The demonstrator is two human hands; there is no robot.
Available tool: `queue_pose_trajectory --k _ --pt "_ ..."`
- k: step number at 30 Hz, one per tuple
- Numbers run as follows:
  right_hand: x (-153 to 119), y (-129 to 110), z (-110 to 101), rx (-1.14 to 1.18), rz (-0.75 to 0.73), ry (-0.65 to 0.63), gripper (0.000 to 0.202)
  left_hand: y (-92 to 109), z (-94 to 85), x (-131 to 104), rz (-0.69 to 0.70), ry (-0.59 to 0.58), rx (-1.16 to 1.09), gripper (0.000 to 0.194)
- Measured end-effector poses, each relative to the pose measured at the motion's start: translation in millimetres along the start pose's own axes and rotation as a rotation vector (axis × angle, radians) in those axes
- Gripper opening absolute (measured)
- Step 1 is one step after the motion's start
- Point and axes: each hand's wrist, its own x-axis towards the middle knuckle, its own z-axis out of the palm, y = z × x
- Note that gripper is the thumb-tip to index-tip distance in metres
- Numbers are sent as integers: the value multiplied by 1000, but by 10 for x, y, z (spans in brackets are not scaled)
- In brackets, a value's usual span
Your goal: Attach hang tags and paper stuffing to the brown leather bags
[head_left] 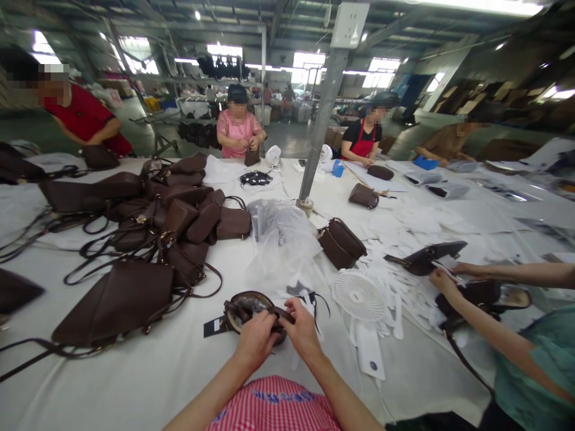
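Observation:
A small brown handbag [232,310] stands open at the table's near edge, its top facing me and something greyish inside. My left hand [257,336] is closed on the near rim of the bag, by its strap. With thumb and fingers, my right hand [302,328] pinches the brown strap [283,313] at the bag's right side. A black tag [214,327] with a white label lies against the left of the bag. Just beyond my right hand are thin black cords [320,299]. My fingers hide part of the near rim.
Brown bags [179,215] are heaped at the left, straps trailing. A white fan [359,296] lies right of my hands, near white scraps and another brown bag [341,242]. Clear plastic [283,239] lies ahead. A grey post [321,126] rises mid-table. A co-worker's hands [444,281] handle a bag at right.

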Motion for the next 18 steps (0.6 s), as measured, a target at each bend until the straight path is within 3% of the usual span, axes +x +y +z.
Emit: queue_pose_trajectory --k 6,11,15,18 --pt "-85 -256 83 -179 -78 -87 24 -31 216 100 -96 88 5 16" --pt "-94 -470 37 -463 -117 -251 31 -208 365 134 -53 57 -94 16" --pt "8 -643 -87 -417 -232 -363 33 -303 333 109 25 94 -327 24" --pt "191 -751 -89 -316 -285 -441 36 -293 246 100 57 33 -394 22"
